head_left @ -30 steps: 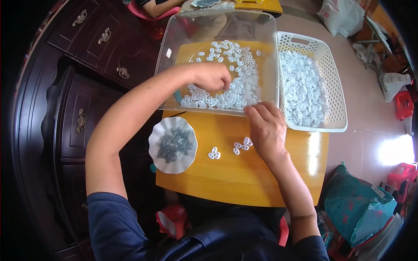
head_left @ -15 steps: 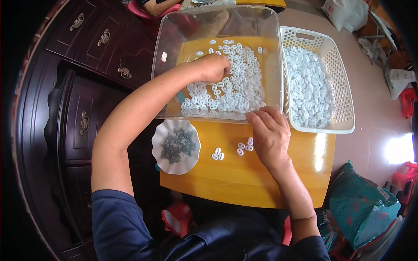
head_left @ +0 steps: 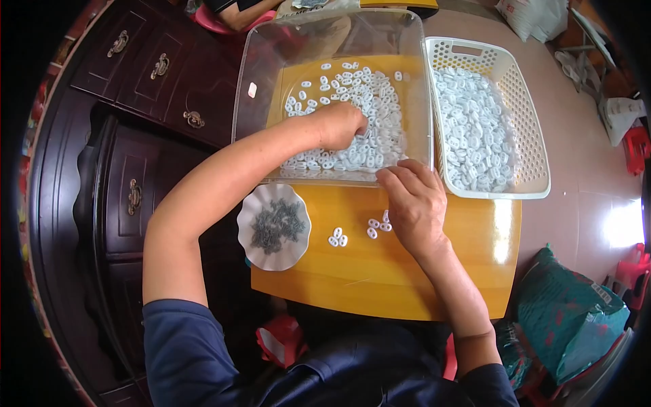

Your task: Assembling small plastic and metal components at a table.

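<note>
In front of me stands a clear plastic bin point(head_left: 252, 115) with many small white oval pieces point(head_left: 383, 102), each with two dark holes. My left hand point(head_left: 342, 125) reaches over its left side and down among the pieces. Its fingers are curled in; whatever they hold is hidden. At the bin's near right corner, my right hand point(head_left: 417, 200) has its bent fingers on the near edge, the thumb out of sight. On the table below the bin lie a group of three white pieces point(head_left: 337, 237) and another small group point(head_left: 373, 224), partly behind my right hand.
A scalloped white dish point(head_left: 245, 227) of grey-green small parts point(head_left: 278, 224) sits left on the yellow table point(head_left: 325, 285). Right of the bin, a perforated white basket point(head_left: 532, 136) holds more white pieces. Dark drawers point(head_left: 135, 156) stand left. Another person's arm point(head_left: 244, 13) shows at top.
My left hand has moved right and slightly nearer in the bin, uncovering white pieces on the left. My right hand keeps its place at the bin's corner. The view has shifted slightly.
</note>
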Available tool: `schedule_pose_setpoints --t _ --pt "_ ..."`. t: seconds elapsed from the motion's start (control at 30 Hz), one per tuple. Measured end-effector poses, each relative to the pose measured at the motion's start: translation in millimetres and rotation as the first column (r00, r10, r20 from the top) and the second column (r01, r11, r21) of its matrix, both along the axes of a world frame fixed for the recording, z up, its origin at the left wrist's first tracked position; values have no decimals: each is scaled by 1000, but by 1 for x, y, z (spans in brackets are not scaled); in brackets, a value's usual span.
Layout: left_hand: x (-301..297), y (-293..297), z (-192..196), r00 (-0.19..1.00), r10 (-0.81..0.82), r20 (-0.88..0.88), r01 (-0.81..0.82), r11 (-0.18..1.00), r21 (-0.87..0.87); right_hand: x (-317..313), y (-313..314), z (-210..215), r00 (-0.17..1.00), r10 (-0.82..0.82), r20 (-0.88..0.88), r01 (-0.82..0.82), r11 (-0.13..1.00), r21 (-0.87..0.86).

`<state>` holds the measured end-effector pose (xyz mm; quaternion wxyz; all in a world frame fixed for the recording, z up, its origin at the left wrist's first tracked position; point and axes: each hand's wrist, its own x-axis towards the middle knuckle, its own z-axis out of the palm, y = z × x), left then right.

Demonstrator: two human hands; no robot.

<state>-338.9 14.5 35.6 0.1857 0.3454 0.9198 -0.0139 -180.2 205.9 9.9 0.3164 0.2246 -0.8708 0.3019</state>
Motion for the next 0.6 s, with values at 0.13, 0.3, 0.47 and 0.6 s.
schedule_pose_setpoints --t 0.13,0.3,0.47,0.6 --pt "2 -7 -8 991 57 121 -71 991 110 3 0 -1 1000 2 17 -3 1000 2" --pt "12 -3 -4 976 213 53 -215 975 49 2 2 -3 1000 12 1 -12 1000 7" --pt "23 0 -12 919 389 68 -392 919 41 4 -2 -4 1000 3 -8 -3 1000 4" --pt "29 11 -8 888 434 151 -449 889 91 6 -2 -2 1000 3 -5 -3 1000 9"
